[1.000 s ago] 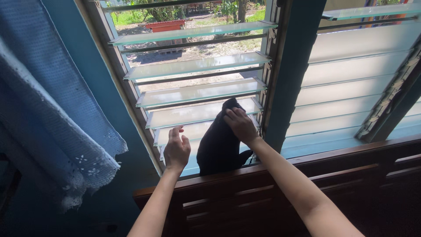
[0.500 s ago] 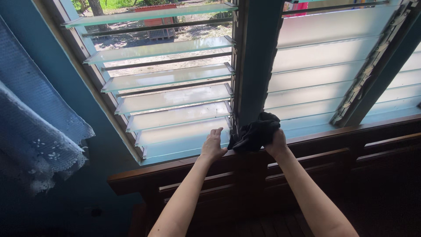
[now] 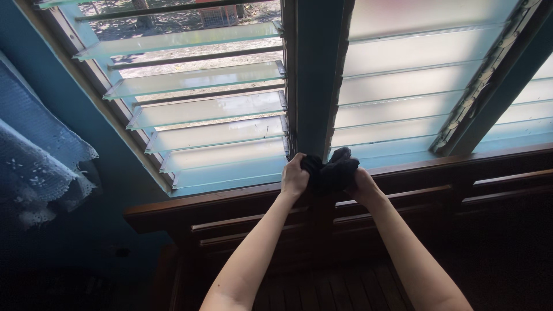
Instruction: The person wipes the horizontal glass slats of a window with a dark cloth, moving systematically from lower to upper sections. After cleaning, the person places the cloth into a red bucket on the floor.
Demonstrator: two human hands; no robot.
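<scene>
A bunched black cloth (image 3: pixel 329 170) is gripped between both hands, just above the dark wooden sill (image 3: pixel 230 198). My left hand (image 3: pixel 294 175) closes on its left end, and my right hand (image 3: pixel 360 185) holds its right end. Both hands sit at the foot of the teal window post (image 3: pixel 314 75). Left of the post are the open glass louvre slats (image 3: pixel 207 109); right of it the frosted slats (image 3: pixel 397 86) are shut.
A blue lace curtain (image 3: pixel 40 155) hangs at the left against the teal wall. A dark wooden bench back (image 3: pixel 438 207) with horizontal rails runs below the sill. Bare ground shows through the open slats.
My right hand pulled the cloth off the lower left slats and down to the sill. My left hand left the glass and took hold of the cloth too. The view shifted right.
</scene>
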